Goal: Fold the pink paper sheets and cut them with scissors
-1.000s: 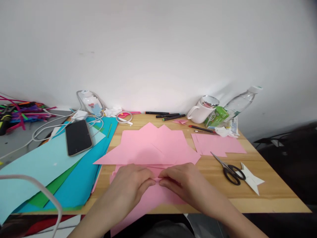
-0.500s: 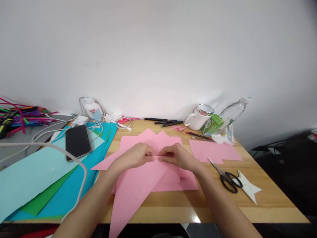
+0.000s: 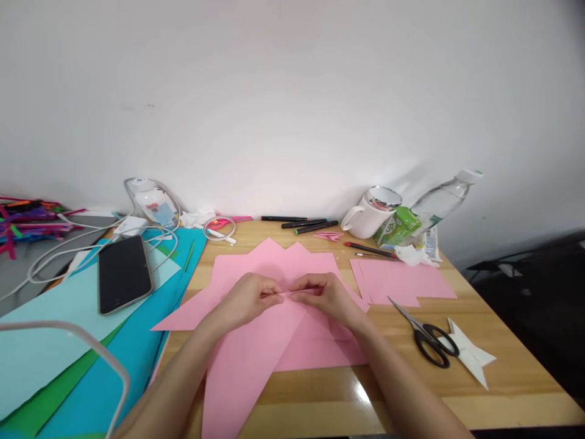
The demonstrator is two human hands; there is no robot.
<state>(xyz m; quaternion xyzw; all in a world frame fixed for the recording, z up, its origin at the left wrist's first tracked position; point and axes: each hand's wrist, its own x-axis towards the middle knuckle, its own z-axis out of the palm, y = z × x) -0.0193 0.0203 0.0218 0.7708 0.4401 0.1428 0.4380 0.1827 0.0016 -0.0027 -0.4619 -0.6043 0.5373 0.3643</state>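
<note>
Between my hands is a large folded sheet of pink paper (image 3: 260,347), with pointed corners spreading out to the left, toward the wall and down past the table's front edge. My left hand (image 3: 256,297) pinches the paper at a crease near its middle. From the other side, my right hand (image 3: 322,299) pinches the same crease, its fingertips almost meeting the left ones. Beneath it, more flat pink paper (image 3: 320,356) lies on the wooden table. The fingertips cover part of the crease.
Black-handled scissors (image 3: 429,338) and a folded white paper shape (image 3: 470,353) lie at right, near pink sheets (image 3: 402,280). A white mug (image 3: 371,213), a clear bottle (image 3: 441,201) and markers (image 3: 304,224) stand or lie toward the wall. At left are a phone (image 3: 124,274) and a cable (image 3: 109,360).
The view has tilted and shifted slightly, so the things on the table sit a little differently. Both hands still pinch the paper's middle, with the fingertips slightly closer together.
</note>
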